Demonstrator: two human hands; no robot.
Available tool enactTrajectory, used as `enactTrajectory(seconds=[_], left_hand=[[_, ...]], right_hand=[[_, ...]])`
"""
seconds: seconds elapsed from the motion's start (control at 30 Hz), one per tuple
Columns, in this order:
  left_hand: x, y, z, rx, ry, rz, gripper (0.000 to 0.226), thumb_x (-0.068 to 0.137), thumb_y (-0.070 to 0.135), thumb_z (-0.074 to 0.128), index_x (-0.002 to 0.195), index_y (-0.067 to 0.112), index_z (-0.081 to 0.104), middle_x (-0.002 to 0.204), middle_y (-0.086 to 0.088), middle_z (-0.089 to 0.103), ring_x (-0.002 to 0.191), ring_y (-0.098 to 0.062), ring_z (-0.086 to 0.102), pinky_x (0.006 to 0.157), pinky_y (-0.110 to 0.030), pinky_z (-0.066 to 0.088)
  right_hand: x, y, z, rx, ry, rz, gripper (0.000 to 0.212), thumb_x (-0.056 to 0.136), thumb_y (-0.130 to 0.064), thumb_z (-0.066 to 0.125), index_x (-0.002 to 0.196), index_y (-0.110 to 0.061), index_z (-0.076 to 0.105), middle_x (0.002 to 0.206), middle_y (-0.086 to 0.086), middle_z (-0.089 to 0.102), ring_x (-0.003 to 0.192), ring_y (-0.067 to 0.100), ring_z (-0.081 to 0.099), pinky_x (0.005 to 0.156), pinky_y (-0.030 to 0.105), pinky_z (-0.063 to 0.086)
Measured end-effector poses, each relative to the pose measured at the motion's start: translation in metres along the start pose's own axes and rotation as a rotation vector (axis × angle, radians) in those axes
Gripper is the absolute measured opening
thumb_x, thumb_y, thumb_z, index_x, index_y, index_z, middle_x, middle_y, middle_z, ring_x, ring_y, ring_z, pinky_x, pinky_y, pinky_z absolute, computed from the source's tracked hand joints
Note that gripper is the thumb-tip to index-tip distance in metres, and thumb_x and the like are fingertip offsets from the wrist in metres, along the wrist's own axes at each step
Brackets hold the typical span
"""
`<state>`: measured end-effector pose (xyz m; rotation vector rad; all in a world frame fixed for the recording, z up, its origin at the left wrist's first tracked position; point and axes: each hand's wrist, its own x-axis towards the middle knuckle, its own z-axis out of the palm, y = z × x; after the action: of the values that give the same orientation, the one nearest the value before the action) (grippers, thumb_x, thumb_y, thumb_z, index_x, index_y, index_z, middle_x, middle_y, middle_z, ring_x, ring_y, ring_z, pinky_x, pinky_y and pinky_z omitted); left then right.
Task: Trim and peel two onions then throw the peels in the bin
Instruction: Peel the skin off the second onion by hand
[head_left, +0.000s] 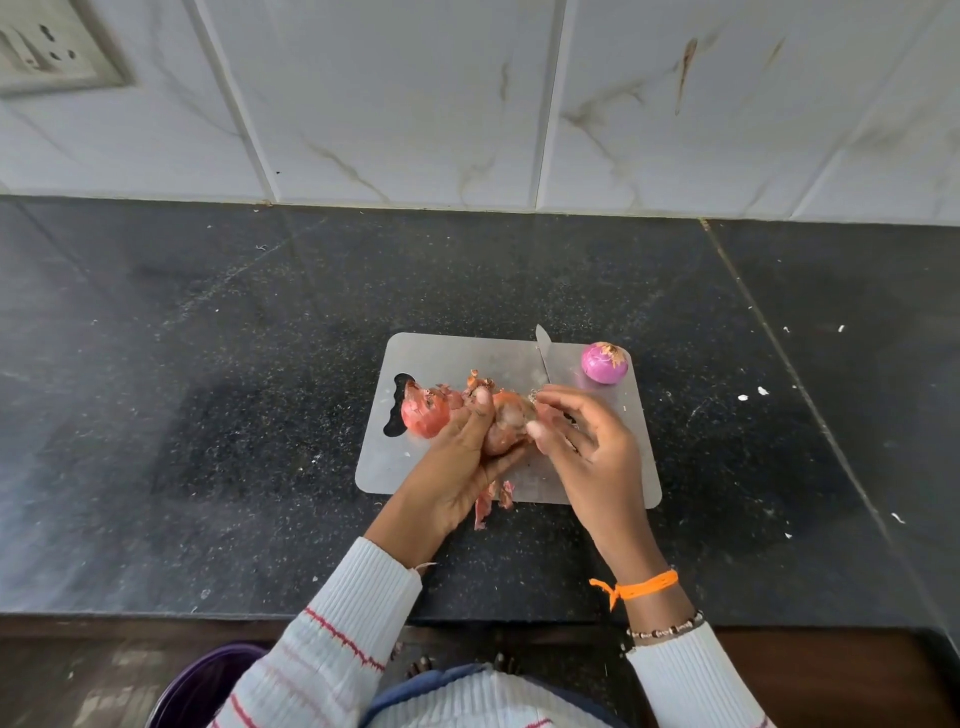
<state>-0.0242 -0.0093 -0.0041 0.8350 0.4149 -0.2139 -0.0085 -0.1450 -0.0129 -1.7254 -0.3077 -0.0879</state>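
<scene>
Down by the floor, a purple bin (208, 680) waits just under the counter edge, partly hidden by the striped sleeve. Above it, over the steel cutting board (457, 353), the left hand (457, 462) curls around the second onion (506, 421) and holds it firm, while the right hand (587, 441) pinches a piece of dry skin near the onion's top; how much skin it has I cannot tell, because the fingers blur. One peeled onion (604, 362) already sits at the far right corner of the board, beside the knife blade (544, 353). Loose peels (428, 410) lie at the left of the board, and a few strips (491, 501) hang over its near edge.

To peel well, I think the left hand should turn the onion slowly so the right hand pulls each skin from the trimmed end downward, in long pieces. It is better to drop them on the same heap, so that gathering them for the bin is easy.
</scene>
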Motion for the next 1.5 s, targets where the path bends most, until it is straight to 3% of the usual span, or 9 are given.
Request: enactTrajectory(seconds=[0.2,0.37,0.5,0.67,0.73,0.8,0.87,1.17,1.5], left_hand=[[0.0,-0.003,-0.001,0.131,-0.114,-0.005,0.067,0.078,0.058,0.034,0.111,0.005,0.059,0.108,-0.014,0.068,0.104,-0.021,0.064,0.088,-0.03,0.054],[-0.002,-0.006,-0.006,0.191,-0.223,0.058,0.045,0.08,0.028,0.053,0.122,0.011,0.05,0.104,-0.006,0.062,0.098,-0.014,0.06,0.087,-0.027,0.052],[-0.002,-0.003,-0.006,0.349,-0.232,0.154,0.056,0.082,0.005,0.062,0.131,0.014,0.038,0.12,-0.016,0.058,0.109,-0.022,0.06,0.085,-0.026,0.052],[0.001,-0.006,-0.007,0.618,-0.12,0.251,0.069,0.076,0.002,0.072,0.131,0.02,0.034,0.129,-0.013,0.048,0.117,-0.02,0.054,0.097,-0.032,0.048],[0.002,-0.008,-0.007,0.825,-0.049,0.358,0.07,0.074,0.008,0.075,0.128,0.025,0.033,0.129,-0.005,0.039,0.12,-0.015,0.044,0.103,-0.026,0.04],[0.001,-0.01,-0.006,1.014,0.02,0.496,0.073,0.074,0.007,0.075,0.13,0.023,0.03,0.123,-0.001,0.033,0.116,-0.008,0.034,0.097,-0.003,0.029],[0.0,-0.011,-0.005,1.11,0.035,0.595,0.075,0.073,0.005,0.075,0.132,0.017,0.03,0.119,0.0,0.031,0.112,-0.006,0.03,0.089,0.006,0.024],[0.0,-0.015,-0.007,1.208,0.049,0.733,0.072,0.072,-0.006,0.069,0.132,0.006,0.031,0.117,-0.003,0.029,0.109,-0.003,0.029,0.091,0.003,0.025],[0.006,-0.019,-0.006,1.188,0.1,0.704,0.072,0.07,-0.006,0.071,0.13,0.002,0.032,0.112,-0.003,0.028,0.11,-0.012,0.032,0.085,0.006,0.022]], right_hand=[[-0.002,-0.001,0.009,0.149,-0.009,0.13,0.036,0.073,-0.008,0.077,0.105,-0.017,0.064,0.106,-0.001,0.068,0.101,0.009,0.064,0.083,0.024,0.053],[-0.004,-0.004,0.008,0.31,-0.012,0.162,0.029,0.079,-0.013,0.066,0.108,-0.016,0.064,0.114,0.003,0.067,0.108,0.011,0.062,0.091,0.029,0.05],[-0.003,-0.001,0.004,0.222,0.055,0.134,0.019,0.087,-0.013,0.062,0.104,-0.02,0.068,0.11,0.001,0.068,0.108,0.017,0.063,0.092,0.039,0.05],[-0.001,-0.009,-0.002,0.017,0.112,0.015,0.01,0.078,-0.007,0.072,0.087,-0.01,0.071,0.094,0.006,0.069,0.091,0.008,0.065,0.074,0.014,0.05],[-0.001,-0.014,0.001,-0.061,0.137,0.011,0.012,0.073,-0.011,0.077,0.083,-0.011,0.07,0.088,0.002,0.069,0.084,0.005,0.065,0.07,0.01,0.049],[0.0,-0.015,0.004,-0.123,0.166,0.037,0.012,0.071,-0.014,0.079,0.079,-0.012,0.069,0.084,-0.004,0.069,0.081,0.004,0.064,0.069,0.01,0.049],[0.0,-0.013,0.006,-0.131,0.19,0.097,0.011,0.072,-0.015,0.078,0.078,-0.012,0.069,0.082,-0.008,0.069,0.079,0.002,0.064,0.071,0.014,0.051],[0.001,-0.016,0.007,-0.184,0.187,0.162,0.006,0.075,-0.009,0.073,0.079,-0.01,0.07,0.074,0.0,0.07,0.067,0.006,0.067,0.061,0.021,0.056],[0.005,-0.009,0.013,-0.443,0.22,-0.118,0.012,0.067,0.004,0.071,0.066,-0.007,0.067,0.074,0.005,0.067,0.067,0.016,0.064,0.062,0.027,0.054]])
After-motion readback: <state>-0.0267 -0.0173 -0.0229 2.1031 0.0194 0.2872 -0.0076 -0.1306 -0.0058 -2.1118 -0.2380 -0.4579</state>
